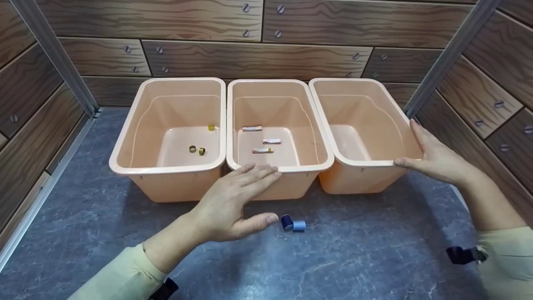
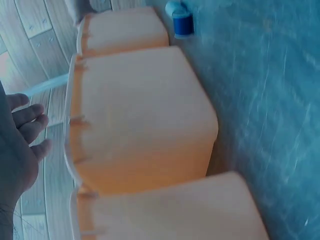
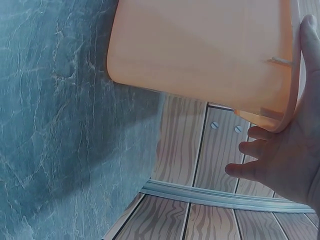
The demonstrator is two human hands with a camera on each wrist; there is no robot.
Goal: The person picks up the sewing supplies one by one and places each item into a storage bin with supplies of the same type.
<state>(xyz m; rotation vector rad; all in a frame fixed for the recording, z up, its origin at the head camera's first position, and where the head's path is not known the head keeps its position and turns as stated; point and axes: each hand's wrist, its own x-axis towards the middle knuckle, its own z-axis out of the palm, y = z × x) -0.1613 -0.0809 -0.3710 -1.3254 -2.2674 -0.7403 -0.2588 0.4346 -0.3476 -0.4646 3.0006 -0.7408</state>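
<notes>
My left hand (image 1: pixel 233 202), fingers extended and thumb out, hovers before the middle peach bin (image 1: pixel 304 168); its fingertips overlap the front rim in the head view. Nothing is in it. Just beyond the thumb, a navy thread spool (image 1: pixel 286 222) and a light blue one (image 1: pixel 299 226) lie on the tabletop. At the right bin (image 1: pixel 362 163), my right hand (image 1: pixel 441 160) spans the front right corner. Its thumb rests on the front rim, the other fingers lie along the right side. The right wrist view shows those fingers (image 3: pixel 252 149) spread just under the rim.
The left bin (image 1: pixel 166 170) contains small gold-coloured rings (image 1: pixel 202 151). Inside the middle bin lie three small printed cylinders (image 1: pixel 262 150) resembling batteries. The bins stand side by side near the wood-patterned back wall (image 1: pixel 258 58), with more such walls left and right.
</notes>
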